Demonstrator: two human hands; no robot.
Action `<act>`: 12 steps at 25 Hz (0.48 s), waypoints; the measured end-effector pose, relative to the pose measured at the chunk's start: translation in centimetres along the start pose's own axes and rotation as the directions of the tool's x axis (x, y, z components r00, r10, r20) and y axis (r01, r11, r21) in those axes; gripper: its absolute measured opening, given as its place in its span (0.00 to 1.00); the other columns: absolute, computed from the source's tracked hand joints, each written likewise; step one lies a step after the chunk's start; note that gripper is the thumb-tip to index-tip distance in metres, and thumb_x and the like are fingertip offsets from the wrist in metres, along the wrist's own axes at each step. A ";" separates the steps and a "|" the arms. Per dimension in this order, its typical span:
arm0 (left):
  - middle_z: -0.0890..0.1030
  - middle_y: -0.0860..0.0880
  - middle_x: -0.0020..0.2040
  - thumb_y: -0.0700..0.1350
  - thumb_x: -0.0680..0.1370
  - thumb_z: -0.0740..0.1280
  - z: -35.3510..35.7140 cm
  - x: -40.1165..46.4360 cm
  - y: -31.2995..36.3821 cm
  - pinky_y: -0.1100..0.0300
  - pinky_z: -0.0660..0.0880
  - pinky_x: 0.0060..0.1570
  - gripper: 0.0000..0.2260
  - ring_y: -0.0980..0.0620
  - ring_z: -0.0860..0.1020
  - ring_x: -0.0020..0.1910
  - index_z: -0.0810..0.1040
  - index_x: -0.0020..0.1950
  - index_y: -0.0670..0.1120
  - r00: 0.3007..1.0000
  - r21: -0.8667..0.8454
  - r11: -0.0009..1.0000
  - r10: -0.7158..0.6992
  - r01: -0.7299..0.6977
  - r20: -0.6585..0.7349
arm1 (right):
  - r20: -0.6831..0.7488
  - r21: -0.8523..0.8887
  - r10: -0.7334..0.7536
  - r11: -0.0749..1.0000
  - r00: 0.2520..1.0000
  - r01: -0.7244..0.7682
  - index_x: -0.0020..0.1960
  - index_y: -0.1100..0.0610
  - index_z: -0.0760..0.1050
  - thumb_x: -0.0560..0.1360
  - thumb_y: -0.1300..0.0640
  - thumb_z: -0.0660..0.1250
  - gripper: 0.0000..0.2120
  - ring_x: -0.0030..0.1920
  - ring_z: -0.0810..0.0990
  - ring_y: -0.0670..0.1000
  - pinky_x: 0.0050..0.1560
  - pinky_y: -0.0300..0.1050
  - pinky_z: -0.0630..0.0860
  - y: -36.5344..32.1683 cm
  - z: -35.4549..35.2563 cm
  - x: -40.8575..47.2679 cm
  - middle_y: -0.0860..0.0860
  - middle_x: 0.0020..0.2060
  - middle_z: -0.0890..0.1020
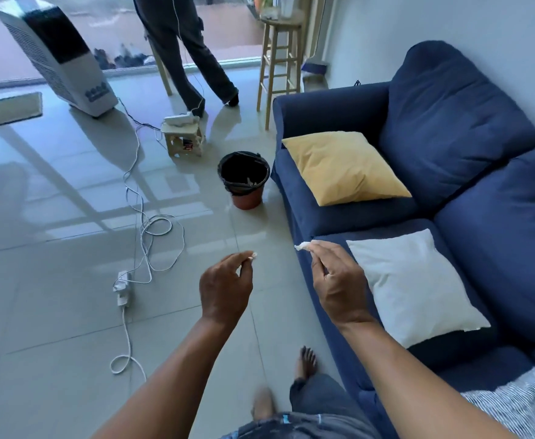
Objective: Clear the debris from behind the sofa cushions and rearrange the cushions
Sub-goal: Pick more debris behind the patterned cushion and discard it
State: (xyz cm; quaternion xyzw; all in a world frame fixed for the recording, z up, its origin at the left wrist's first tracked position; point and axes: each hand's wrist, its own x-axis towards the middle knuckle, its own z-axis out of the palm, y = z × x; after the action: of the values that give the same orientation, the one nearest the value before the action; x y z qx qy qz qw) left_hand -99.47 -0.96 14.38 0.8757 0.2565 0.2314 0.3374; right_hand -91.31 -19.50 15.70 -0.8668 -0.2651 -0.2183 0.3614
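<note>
White crumpled scrap (302, 246) pinched in right grip (339, 283), tiny pale bit (253, 255) pinched in left grip (225, 288).

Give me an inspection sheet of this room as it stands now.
Surface: glossy tiled floor; blue sofa against the wall.
Job's things: yellow cushion and white cushion lie flat on the seats; striped cushion at the near end.
Clutter: lined bin on the floor beside the sofa.
Hands: left hand pinches a small scrap; right hand pinches a white wad.
Cables: white cords and power strip trail across the floor.
Surroundings: air cooler, wooden stool, another person's legs.
</note>
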 end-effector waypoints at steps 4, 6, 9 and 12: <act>0.87 0.54 0.47 0.41 0.74 0.74 -0.5 3.1 -2.2 0.56 0.79 0.42 0.06 0.51 0.85 0.41 0.87 0.48 0.51 0.998 0.021 0.999 -0.040 0.040 -0.042 | 0.045 0.056 -0.038 0.998 0.998 0.036 0.55 0.59 0.84 0.74 0.72 0.69 0.14 0.53 0.84 0.51 0.59 0.45 0.79 -0.5 4.4 3.3 0.52 0.51 0.85; 0.87 0.54 0.46 0.41 0.74 0.74 -0.4 5.3 -3.2 0.57 0.79 0.41 0.06 0.51 0.84 0.40 0.87 0.48 0.51 0.997 0.045 0.998 -0.051 0.053 -0.056 | 0.062 0.074 -0.039 0.997 0.997 0.034 0.55 0.59 0.84 0.74 0.71 0.69 0.13 0.53 0.84 0.50 0.59 0.44 0.79 -0.3 6.9 5.3 0.52 0.51 0.85; 0.87 0.54 0.47 0.41 0.74 0.74 0.2 9.0 -4.1 0.58 0.78 0.39 0.07 0.50 0.84 0.37 0.86 0.48 0.52 0.995 0.076 0.995 -0.064 0.069 -0.071 | 0.070 0.108 -0.040 0.994 0.997 0.032 0.55 0.58 0.84 0.74 0.71 0.69 0.14 0.53 0.84 0.50 0.58 0.43 0.79 0.3 10.0 8.3 0.52 0.51 0.85; 0.87 0.55 0.47 0.40 0.74 0.74 1.7 13.8 -4.3 0.58 0.78 0.38 0.07 0.50 0.83 0.35 0.87 0.48 0.52 0.993 0.093 0.992 -0.080 0.088 -0.082 | 0.084 0.123 -0.038 0.992 0.996 0.027 0.55 0.58 0.84 0.74 0.72 0.69 0.15 0.53 0.84 0.49 0.58 0.40 0.79 2.0 13.3 12.3 0.51 0.51 0.85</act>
State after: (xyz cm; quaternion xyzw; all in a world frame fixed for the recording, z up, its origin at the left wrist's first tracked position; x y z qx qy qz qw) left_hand -89.29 9.34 13.42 0.8696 0.3172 0.2385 0.2939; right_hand -78.15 -7.10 13.15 -0.8474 -0.3073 -0.1702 0.3981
